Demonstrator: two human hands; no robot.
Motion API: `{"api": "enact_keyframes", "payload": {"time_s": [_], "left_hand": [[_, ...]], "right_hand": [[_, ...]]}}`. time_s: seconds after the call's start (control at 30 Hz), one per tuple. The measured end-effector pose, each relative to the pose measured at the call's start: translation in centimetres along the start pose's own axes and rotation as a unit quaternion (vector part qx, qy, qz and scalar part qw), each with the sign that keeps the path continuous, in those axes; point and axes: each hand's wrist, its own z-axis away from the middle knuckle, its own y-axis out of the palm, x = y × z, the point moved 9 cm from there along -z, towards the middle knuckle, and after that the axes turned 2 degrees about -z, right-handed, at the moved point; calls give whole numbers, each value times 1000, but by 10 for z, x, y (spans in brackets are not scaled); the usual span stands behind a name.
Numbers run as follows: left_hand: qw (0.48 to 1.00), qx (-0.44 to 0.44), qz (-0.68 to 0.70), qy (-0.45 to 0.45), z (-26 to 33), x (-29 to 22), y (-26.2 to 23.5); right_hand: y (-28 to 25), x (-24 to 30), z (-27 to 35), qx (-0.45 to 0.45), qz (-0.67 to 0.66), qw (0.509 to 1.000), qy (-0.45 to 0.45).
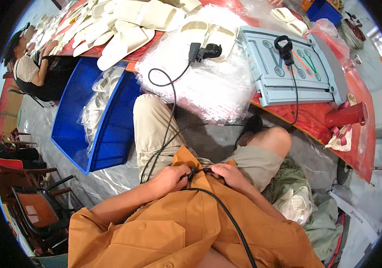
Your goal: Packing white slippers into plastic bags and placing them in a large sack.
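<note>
At my lap, in front of the orange shirt [200,201], both hands are closed. My left hand [169,179] pinches a black cable [192,173] near what looks like a small connector. My right hand [231,176] is close beside it, fingers closed on a black cable end [208,170]. Fingertips partly hide what they grip. Black cables run from my lap up to the table. One ends at a black strapped device [206,52] lying over a pair of cream slippers [213,35]. Another black strapped device [283,48] lies on a grey-blue folding stool [266,82].
Clear plastic bags [191,94] lie stacked on the red table [307,120], beside many cream slippers [150,15]. A blue bin [110,147] holding bagged slippers stands left of my knee. Another person [30,67] sits at far left. A red cylinder [345,116] lies at right.
</note>
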Motion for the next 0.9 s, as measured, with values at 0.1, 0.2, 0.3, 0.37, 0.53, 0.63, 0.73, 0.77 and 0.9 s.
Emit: {"api": "enact_keyframes", "payload": {"time_s": [0.1,0.2,0.3,0.37,0.53,0.63,0.73,0.77,0.9], "left_hand": [[998,-16,19,53,-3,-2,6],[995,-26,17,91,3,0,8],[990,-47,14,130,5,-5,5],[985,-74,30,151,9,-5,5],[991,-48,15,122,9,-2,6],[992,-32,11,122,9,-6,5],[992,-16,6,122,9,-12,2],[993,-4,-3,119,9,-13,3],[992,-17,-36,122,13,-14,0]], "right_hand": [[13,-1,-13,42,37,997,-47],[25,-1,-20,91,85,991,-47],[20,-3,-19,93,7,995,-17],[25,-4,-16,99,-62,993,12],[15,-4,-12,17,-43,999,28],[15,3,-11,2,37,999,4],[16,1,-15,9,44,999,-5],[17,0,-15,10,44,999,-5],[19,14,-14,-5,139,987,-75]]}}
